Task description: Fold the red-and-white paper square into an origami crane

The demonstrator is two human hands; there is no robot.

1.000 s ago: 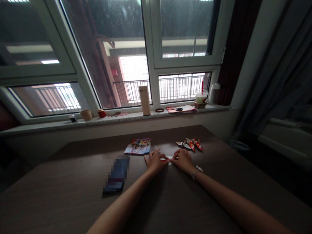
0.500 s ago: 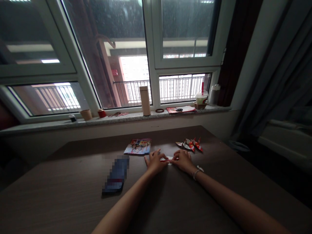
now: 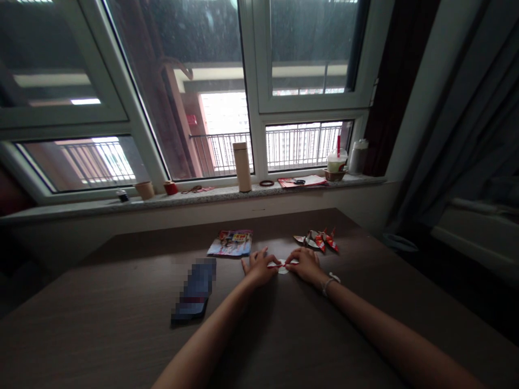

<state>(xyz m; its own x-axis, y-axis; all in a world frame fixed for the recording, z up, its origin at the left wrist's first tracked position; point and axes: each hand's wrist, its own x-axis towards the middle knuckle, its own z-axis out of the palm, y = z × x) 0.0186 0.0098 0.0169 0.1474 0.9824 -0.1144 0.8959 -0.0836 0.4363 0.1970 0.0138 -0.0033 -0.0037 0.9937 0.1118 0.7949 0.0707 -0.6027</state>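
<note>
A small piece of folded paper (image 3: pixel 283 269), white with a red edge, lies on the table between my hands. My left hand (image 3: pixel 260 267) pinches its left side with thumb and forefinger, while the other fingers rest spread on the tabletop. Opposite it, the fingertips of my right hand (image 3: pixel 306 265) are closed on the paper's right side. My fingers cover parts of the paper, so its full shape is hidden. Just beyond my right hand stand several red-and-white folded paper cranes (image 3: pixel 318 240). A colourful printed booklet or packet (image 3: pixel 230 243) lies past my left hand.
A dark blue, partly blurred object (image 3: pixel 194 294) lies left of my forearm on the brown table (image 3: pixel 101 302). On the windowsill (image 3: pixel 211 193) stand a beige bottle (image 3: pixel 242 168), a paper cup (image 3: pixel 144 190), a drink cup (image 3: pixel 336 162) and scissors (image 3: pixel 299 182) on red papers.
My right fingertips have shifted slightly on the paper, and more of its red edge shows between the hands. Otherwise the view has moved only a little.
</note>
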